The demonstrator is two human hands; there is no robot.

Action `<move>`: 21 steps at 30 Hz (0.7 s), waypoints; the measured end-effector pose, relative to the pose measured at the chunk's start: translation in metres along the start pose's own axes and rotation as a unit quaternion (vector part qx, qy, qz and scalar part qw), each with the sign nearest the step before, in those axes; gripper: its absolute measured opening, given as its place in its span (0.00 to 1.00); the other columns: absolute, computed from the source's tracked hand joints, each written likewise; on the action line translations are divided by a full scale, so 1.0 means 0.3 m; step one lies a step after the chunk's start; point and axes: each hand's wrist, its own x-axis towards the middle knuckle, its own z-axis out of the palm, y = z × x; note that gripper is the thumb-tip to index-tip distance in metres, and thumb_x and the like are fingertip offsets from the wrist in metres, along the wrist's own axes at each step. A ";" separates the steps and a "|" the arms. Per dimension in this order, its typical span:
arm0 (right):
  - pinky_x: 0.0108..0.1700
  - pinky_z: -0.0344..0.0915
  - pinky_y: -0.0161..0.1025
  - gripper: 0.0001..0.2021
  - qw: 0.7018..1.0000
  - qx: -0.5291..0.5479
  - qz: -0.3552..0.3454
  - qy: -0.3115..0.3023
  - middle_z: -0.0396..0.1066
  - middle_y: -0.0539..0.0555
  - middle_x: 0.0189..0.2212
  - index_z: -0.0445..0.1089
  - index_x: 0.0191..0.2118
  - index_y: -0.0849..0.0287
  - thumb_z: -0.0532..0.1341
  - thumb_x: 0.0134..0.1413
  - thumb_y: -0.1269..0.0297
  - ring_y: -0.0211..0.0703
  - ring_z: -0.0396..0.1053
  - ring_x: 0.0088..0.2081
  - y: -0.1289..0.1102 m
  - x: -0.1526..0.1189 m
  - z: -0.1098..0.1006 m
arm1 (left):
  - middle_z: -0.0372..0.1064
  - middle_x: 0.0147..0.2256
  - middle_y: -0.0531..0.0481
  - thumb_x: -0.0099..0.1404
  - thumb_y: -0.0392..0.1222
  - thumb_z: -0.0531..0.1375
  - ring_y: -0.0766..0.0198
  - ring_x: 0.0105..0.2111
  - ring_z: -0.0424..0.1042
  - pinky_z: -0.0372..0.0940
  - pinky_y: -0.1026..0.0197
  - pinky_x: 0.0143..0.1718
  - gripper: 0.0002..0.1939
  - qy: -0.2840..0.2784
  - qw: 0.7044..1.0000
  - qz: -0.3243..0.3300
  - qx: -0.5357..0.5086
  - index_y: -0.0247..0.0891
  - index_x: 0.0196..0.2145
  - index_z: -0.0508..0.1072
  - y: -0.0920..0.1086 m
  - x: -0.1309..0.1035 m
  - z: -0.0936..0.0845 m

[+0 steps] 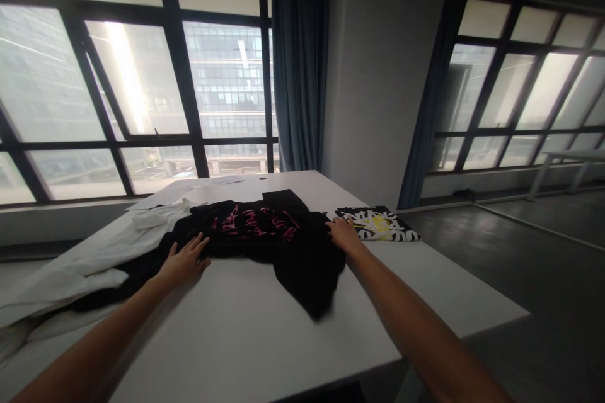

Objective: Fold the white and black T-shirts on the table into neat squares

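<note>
No words can be read; pink lettering (250, 221) on the black garment (309, 264) and white-and-yellow lettering (378, 224) on the patterned item (401, 235) at right are blurred.

Office-like room: white table (246, 321), wide windows (227, 82).

Qty: 2 hands (L hand (184, 262), R hand (345, 235)); 1 blk garment w/ pink print (255, 227); 1 folded blk/wht/yel printed cloth (382, 225); wht cloth (113, 242), no. unclear (overlapping); 2 benches, near bench (246, 327) & far bench (574, 155); 2 curtains, L curtain (300, 63) & R curtain (418, 151); 1 pillar (378, 75).
</note>
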 end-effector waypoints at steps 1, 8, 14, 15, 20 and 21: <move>0.63 0.48 0.54 0.18 1.000 0.010 0.004 0.011 0.68 0.63 0.55 0.71 0.56 0.55 0.57 0.61 0.68 0.54 0.64 0.57 -0.001 -0.009 -0.010 | 0.45 0.69 0.38 0.66 0.50 0.51 0.44 0.67 0.50 0.43 0.29 0.62 0.34 0.026 1.000 0.011 0.000 0.37 0.67 0.55 -0.008 0.000 0.002; 0.38 0.65 0.37 0.16 0.928 0.303 -0.161 -0.143 0.74 0.54 0.31 0.77 0.38 0.60 0.61 0.57 0.52 0.42 0.70 0.34 -0.070 -0.143 -0.177 | 0.74 0.41 0.41 0.64 0.44 0.54 0.47 0.46 0.73 0.64 0.47 0.50 0.10 0.174 0.980 0.095 0.017 0.39 0.34 0.73 -0.029 -0.035 -0.038; 0.44 0.66 0.37 0.31 0.894 0.262 -0.280 -0.232 0.70 0.55 0.45 0.77 0.48 0.55 0.76 0.30 0.56 0.46 0.69 0.43 -0.187 -0.250 -0.163 | 0.75 0.48 0.40 0.66 0.46 0.50 0.49 0.48 0.73 0.66 0.51 0.49 0.20 0.120 0.990 0.045 -0.065 0.37 0.49 0.73 0.006 0.038 0.045; 0.45 0.65 0.38 0.26 0.902 0.256 -0.284 -0.202 0.70 0.55 0.45 0.77 0.46 0.56 0.75 0.34 0.59 0.46 0.69 0.44 -0.197 -0.252 -0.148 | 0.72 0.53 0.38 0.65 0.44 0.51 0.49 0.54 0.70 0.64 0.51 0.53 0.23 0.122 0.989 0.044 -0.066 0.35 0.54 0.70 0.009 0.061 0.062; 0.41 0.64 0.38 0.10 0.877 0.401 -0.240 -0.112 0.72 0.51 0.30 0.75 0.33 0.60 0.59 0.56 0.60 0.41 0.67 0.33 -0.149 -0.179 -0.132 | 0.62 0.62 0.34 0.61 0.42 0.55 0.44 0.62 0.59 0.49 0.43 0.63 0.33 0.163 0.986 0.029 0.003 0.31 0.63 0.62 0.032 0.155 0.076; 0.38 0.64 0.38 0.12 0.860 0.452 -0.213 -0.106 0.71 0.50 0.27 0.73 0.32 0.60 0.58 0.56 0.57 0.41 0.66 0.31 -0.126 -0.154 -0.143 | 0.62 0.61 0.34 0.61 0.44 0.56 0.43 0.62 0.59 0.48 0.43 0.64 0.33 0.179 0.983 0.024 0.017 0.32 0.63 0.62 0.039 0.168 0.066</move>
